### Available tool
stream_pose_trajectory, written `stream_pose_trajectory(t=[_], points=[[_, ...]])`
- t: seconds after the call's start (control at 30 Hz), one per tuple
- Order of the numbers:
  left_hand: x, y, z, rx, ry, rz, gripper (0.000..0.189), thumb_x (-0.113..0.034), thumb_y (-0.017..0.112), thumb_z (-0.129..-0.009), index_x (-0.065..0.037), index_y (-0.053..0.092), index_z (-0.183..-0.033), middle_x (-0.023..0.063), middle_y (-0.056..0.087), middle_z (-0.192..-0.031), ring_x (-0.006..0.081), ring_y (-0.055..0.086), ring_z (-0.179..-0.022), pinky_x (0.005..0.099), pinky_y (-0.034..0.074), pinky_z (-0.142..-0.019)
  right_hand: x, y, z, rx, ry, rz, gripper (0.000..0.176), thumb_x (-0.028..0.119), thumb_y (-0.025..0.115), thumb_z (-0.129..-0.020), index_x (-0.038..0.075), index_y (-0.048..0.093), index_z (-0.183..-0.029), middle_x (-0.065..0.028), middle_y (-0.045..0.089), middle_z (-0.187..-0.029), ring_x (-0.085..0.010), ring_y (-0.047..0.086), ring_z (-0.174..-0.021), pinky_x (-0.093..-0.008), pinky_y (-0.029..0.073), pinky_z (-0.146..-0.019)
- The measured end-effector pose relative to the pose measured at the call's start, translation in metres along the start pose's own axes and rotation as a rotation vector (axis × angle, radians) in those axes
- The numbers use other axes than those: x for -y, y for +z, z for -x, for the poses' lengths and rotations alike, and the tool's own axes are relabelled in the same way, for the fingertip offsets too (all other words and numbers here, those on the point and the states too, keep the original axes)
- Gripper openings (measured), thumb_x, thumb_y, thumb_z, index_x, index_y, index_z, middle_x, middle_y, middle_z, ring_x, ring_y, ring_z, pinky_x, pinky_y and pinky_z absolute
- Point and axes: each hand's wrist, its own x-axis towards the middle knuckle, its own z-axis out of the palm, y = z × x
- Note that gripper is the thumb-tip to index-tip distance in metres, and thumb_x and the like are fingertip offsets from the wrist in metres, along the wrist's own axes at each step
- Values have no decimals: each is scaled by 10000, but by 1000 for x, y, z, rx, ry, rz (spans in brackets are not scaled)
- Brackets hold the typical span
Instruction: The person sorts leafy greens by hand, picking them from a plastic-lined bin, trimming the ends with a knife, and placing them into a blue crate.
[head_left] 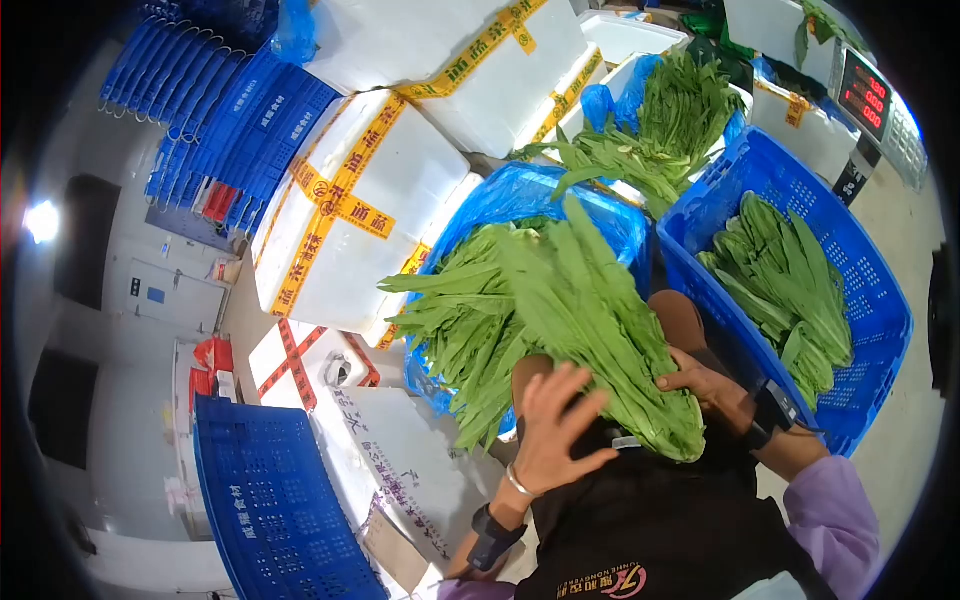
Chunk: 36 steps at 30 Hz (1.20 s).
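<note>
Green leafy stalks make up the bundle of greens the person holds just left of the blue crate, its cut ends toward their dark apron. Their left hand lies flat against the bundle's near end, fingers spread wide, on the side away from the crate. Their right hand cups the side nearer the crate, fingers curled onto the stalks. More greens lie inside the crate. A box lined with a blue bag sits left of the crate behind the bundle, and taped white foam boxes are stacked farther left. A scale stands beyond the crate.
</note>
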Motion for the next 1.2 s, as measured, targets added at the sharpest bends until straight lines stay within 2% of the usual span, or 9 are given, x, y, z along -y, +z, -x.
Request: stream_pose_trajectory(t=[0.1,0.13,0.27,0.43,0.5,0.73,0.87,1.03,1.2], points=[[21,28,26,-446,-510,787,912,-286,796,-739,-79,292,-1470,161,370,-1455,327,354,-1360,453,304,-1091,-4,-9,3,-85,23,107,906,100,784,-743,25,253,-1473,-107,442,-1400,-208,455,-1281,-358,371,-1068],[29,30,29,-411,-536,925,905,-264,733,-820,-109,168,-1510,143,353,-1462,295,362,-1352,424,331,-1081,-4,-6,3,-77,30,113,906,100,784,-743,25,253,-1473,-107,442,-1400,-208,455,-1281,-358,371,-1068],[39,36,28,-424,-752,1344,776,-298,639,-912,-134,176,-1513,163,287,-1480,278,369,-1340,387,368,-1052,-9,-3,4,10,-88,336,1038,131,844,-679,21,212,-1496,-94,400,-1437,-196,360,-1342,-348,269,-1119],[70,41,17,-752,-731,1139,708,-241,633,-921,-80,231,-1481,125,373,-1384,235,419,-1259,369,369,-1044,-5,8,10,85,-104,594,1107,185,869,-663,0,173,-1505,-101,333,-1485,-193,283,-1385,-341,210,-1145],[67,24,5,-884,-653,739,583,-218,619,-930,1,358,-1403,124,442,-1384,228,416,-1282,365,360,-1042,-5,10,11,110,-109,591,1102,187,868,-667,-4,176,-1503,-104,326,-1489,-193,276,-1388,-341,205,-1148],[84,7,11,-805,-698,857,217,-9,667,-869,24,599,-1072,8,638,-918,59,559,-806,227,451,-706,-6,7,10,150,-81,634,1082,178,867,-675,-18,191,-1496,-112,317,-1496,-194,276,-1388,-333,201,-1147],[88,5,19,-823,-641,725,131,-22,670,-872,14,633,-992,-1,642,-824,59,560,-753,228,451,-688,-5,5,11,170,-49,618,1070,155,865,-666,-22,207,-1492,-105,347,-1482,-191,300,-1376,-327,215,-1139],[82,10,21,-858,-797,1150,145,-18,611,-902,-20,608,-1047,28,655,-915,101,610,-740,233,490,-607,-11,-8,11,103,20,484,1025,100,853,-639,-17,270,-1474,-76,421,-1431,-167,347,-1339,-326,245,-1124],[122,-16,41,-890,-914,885,86,-132,572,-951,-46,575,-953,57,626,-722,116,568,-529,235,414,-448,-11,-17,14,174,90,535,1032,126,870,-617,11,299,-1468,-59,441,-1410,-156,371,-1309,-318,251,-1117]])
